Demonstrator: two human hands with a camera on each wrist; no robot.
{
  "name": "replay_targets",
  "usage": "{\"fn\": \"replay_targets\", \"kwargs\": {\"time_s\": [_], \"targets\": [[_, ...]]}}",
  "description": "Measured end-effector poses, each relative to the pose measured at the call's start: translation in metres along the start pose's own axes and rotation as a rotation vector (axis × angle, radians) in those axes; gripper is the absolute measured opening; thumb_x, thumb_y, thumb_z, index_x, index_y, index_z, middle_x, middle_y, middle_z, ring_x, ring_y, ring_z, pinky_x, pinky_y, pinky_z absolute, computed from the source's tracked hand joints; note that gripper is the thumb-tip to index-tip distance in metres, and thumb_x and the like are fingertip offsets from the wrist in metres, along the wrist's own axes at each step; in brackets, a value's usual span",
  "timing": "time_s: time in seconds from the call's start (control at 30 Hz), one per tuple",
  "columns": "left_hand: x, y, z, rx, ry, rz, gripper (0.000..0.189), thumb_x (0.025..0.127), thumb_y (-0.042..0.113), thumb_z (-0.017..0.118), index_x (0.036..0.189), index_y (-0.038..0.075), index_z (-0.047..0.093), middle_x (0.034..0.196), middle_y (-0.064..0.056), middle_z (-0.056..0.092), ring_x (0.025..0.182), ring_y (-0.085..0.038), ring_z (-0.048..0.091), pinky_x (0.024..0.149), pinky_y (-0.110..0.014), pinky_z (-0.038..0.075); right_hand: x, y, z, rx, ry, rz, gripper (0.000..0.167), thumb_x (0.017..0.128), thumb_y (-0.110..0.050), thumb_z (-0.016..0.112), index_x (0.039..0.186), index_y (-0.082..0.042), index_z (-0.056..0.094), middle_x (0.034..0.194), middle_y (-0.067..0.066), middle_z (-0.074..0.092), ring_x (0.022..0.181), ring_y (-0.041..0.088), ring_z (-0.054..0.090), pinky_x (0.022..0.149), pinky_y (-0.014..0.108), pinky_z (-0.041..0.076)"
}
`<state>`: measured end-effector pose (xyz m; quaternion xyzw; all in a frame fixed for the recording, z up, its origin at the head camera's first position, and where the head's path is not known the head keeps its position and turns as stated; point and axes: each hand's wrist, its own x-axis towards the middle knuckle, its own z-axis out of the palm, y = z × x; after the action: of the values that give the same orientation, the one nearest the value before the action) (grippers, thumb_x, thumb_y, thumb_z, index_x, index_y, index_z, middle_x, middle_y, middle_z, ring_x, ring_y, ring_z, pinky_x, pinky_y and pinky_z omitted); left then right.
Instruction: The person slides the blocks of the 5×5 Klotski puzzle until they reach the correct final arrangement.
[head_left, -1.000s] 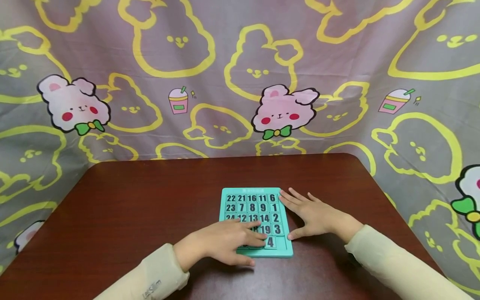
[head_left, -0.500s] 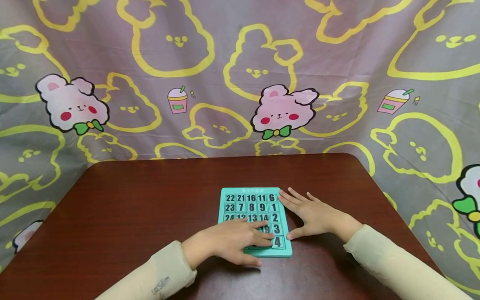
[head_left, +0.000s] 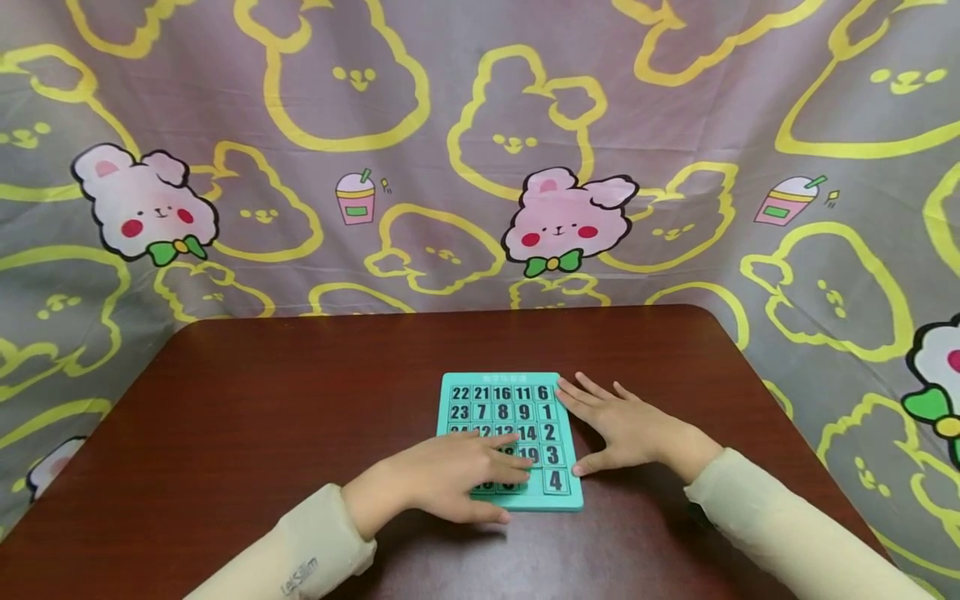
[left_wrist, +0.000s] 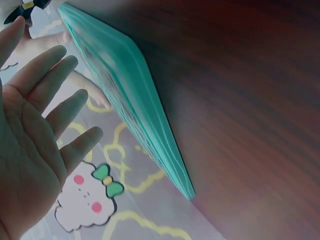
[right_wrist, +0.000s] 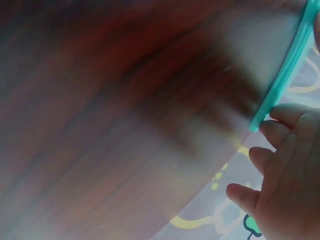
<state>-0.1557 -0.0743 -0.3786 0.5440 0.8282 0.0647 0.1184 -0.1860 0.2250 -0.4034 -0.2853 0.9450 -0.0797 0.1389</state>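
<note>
A turquoise number slide puzzle [head_left: 566, 503] lies flat on the table, its square tiles printed with black numerals. My left hand [head_left: 450, 479] reaches across its lower left part with fingers extended, covering several tiles; the fingertips are near the 19 tile [head_left: 528, 456]. In the bottom row the 4 tile [head_left: 555, 481] occupies the right corner, with a gap just left of it. My right hand [head_left: 626, 429] spreads along the puzzle's right side, thumb and fingertips at its edge. The right wrist view shows two fingertips [right_wrist: 274, 131] against the turquoise rim [right_wrist: 280, 82].
The dark reddish-brown wooden table [head_left: 300, 400] extends around the puzzle on all sides. A grey-pink curtain [head_left: 442, 100] with yellow outlines and cartoon rabbits hangs behind and beside the table.
The 4 tile has slid right into the bottom right corner. My left hand first moved right with it, then drew back left, uncovering the gap. The right hand has stayed in place.
</note>
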Motion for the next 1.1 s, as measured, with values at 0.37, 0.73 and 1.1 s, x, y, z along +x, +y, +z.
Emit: {"fn": "replay_targets", "kwargs": {"time_s": [0.37, 0.73, 1.1], "targets": [[-0.031, -0.003, 0.003, -0.023, 0.03, -0.05, 0.044, 0.097, 0.044, 0.058, 0.136, 0.025, 0.063, 0.145, 0.014, 0.054, 0.149, -0.019, 0.034, 0.112, -0.053, 0.04, -0.008, -0.011, 0.0, 0.048, 0.008, 0.03, 0.103, 0.079, -0.065, 0.071, 0.159, -0.016, 0.026, 0.167, 0.002, 0.018, 0.155, 0.034, 0.006, 0.113, 0.074, 0.015], [-0.023, 0.0, 0.008, 0.004, 0.023, -0.013, 0.043, 0.1, 0.045, 0.053, 0.138, 0.028, 0.06, 0.147, 0.015, 0.052, 0.148, -0.019, 0.035, 0.112, -0.051, 0.041, -0.008, -0.015, -0.002, 0.07, 0.0, 0.045, 0.104, 0.078, -0.06, 0.075, 0.158, -0.013, 0.028, 0.167, 0.006, 0.019, 0.154, 0.038, 0.007, 0.111, 0.076, 0.015], [-0.01, 0.003, 0.009, 0.024, 0.02, 0.021, 0.044, 0.101, 0.046, 0.05, 0.14, 0.028, 0.059, 0.148, 0.014, 0.051, 0.149, -0.019, 0.033, 0.109, -0.057, 0.042, -0.008, -0.016, -0.004, 0.092, -0.015, 0.047, 0.104, 0.079, -0.059, 0.075, 0.158, -0.013, 0.027, 0.167, 0.006, 0.018, 0.154, 0.038, 0.007, 0.111, 0.075, 0.016]]}}
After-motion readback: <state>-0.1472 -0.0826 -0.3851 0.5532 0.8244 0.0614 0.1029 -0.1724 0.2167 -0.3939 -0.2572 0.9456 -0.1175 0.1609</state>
